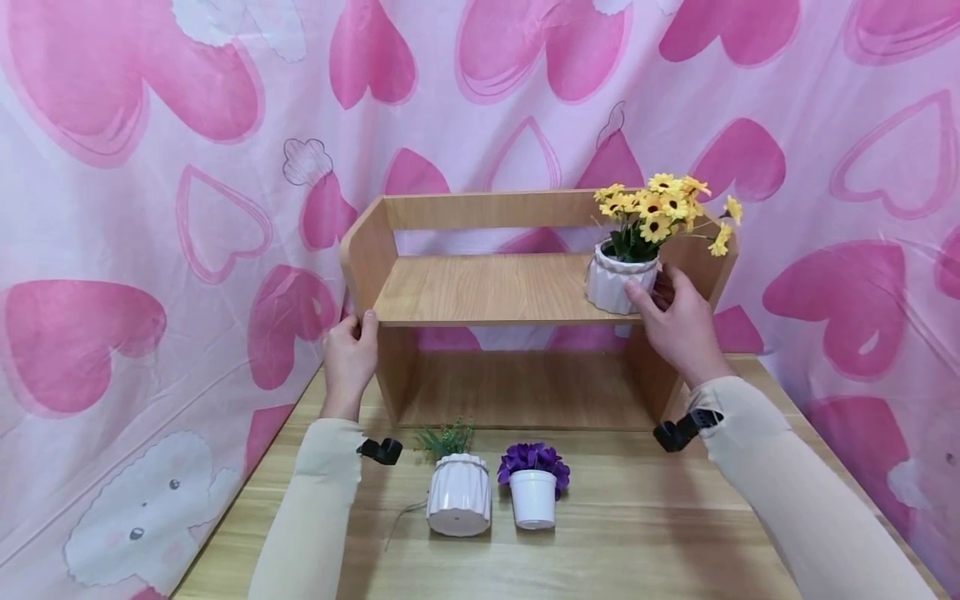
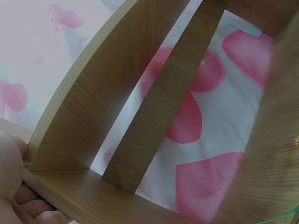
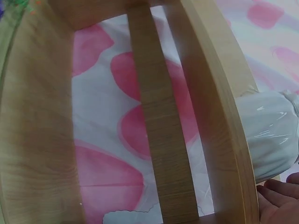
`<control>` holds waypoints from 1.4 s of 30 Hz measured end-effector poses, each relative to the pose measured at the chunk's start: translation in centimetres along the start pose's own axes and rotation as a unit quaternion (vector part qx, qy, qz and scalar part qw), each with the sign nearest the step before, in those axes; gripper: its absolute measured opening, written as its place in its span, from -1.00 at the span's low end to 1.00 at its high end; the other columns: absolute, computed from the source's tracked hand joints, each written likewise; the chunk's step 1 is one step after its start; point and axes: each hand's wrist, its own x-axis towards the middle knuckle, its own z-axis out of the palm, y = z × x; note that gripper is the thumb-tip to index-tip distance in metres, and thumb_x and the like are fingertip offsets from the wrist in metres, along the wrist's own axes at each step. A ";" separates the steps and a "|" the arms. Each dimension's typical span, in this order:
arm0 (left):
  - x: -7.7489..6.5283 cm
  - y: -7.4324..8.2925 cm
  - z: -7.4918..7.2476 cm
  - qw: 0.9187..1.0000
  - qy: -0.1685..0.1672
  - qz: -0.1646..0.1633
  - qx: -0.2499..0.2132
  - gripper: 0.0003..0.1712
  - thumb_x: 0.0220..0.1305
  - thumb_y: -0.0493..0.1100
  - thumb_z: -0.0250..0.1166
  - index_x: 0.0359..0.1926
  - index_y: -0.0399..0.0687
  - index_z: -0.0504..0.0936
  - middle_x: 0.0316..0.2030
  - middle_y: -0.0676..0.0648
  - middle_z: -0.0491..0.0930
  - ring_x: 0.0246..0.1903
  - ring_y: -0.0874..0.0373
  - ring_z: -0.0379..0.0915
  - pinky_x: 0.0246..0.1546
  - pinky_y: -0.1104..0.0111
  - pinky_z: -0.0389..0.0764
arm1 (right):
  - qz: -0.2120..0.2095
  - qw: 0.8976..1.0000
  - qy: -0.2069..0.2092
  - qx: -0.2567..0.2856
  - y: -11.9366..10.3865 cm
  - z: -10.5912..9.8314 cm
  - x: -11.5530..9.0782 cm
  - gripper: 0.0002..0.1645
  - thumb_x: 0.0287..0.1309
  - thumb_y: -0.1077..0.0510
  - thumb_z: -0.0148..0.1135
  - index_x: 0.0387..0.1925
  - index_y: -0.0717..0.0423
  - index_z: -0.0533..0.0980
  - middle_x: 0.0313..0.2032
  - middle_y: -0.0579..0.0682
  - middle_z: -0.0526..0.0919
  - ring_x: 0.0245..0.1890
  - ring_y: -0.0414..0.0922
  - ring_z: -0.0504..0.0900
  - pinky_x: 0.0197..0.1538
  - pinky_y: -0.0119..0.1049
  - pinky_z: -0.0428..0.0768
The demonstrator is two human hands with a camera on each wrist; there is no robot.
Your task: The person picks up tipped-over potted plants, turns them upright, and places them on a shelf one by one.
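Note:
A two-tier wooden shelf (image 1: 480,287) stands at the back of the table. My left hand (image 1: 351,354) grips its left side panel at the height of the upper board, thumb at the front edge. In the left wrist view, curled fingers (image 2: 35,205) show under the panel's edge. On the right end of the upper board, a white ribbed flowerpot (image 1: 618,283) holds yellow daisy-like flowers (image 1: 656,208). My right hand (image 1: 678,321) holds this pot from the right, thumb on its front. The right wrist view shows the flowerpot (image 3: 271,135) beside the right hand (image 3: 282,200).
In front of the shelf, a white ribbed pot with green sprigs (image 1: 459,496) lies on its side, its base facing me. Right of it lies a smaller white pot (image 1: 534,500) with purple flowers (image 1: 534,460). A pink heart-patterned curtain (image 1: 480,108) hangs behind and around the table (image 1: 600,550).

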 end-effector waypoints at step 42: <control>0.0 0.1 0.1 1.000 -0.010 -0.024 -0.006 -0.49 0.61 0.05 0.15 -0.14 -0.37 0.71 -0.06 -0.42 0.76 0.00 -0.27 0.64 0.07 -0.09 0.61 | -0.032 0.995 -0.050 -0.080 3.5 5.0 -10.7 -0.31 0.55 -0.30 0.17 0.29 0.18 0.58 0.12 0.17 0.74 0.09 0.10 0.70 0.17 0.11 0.72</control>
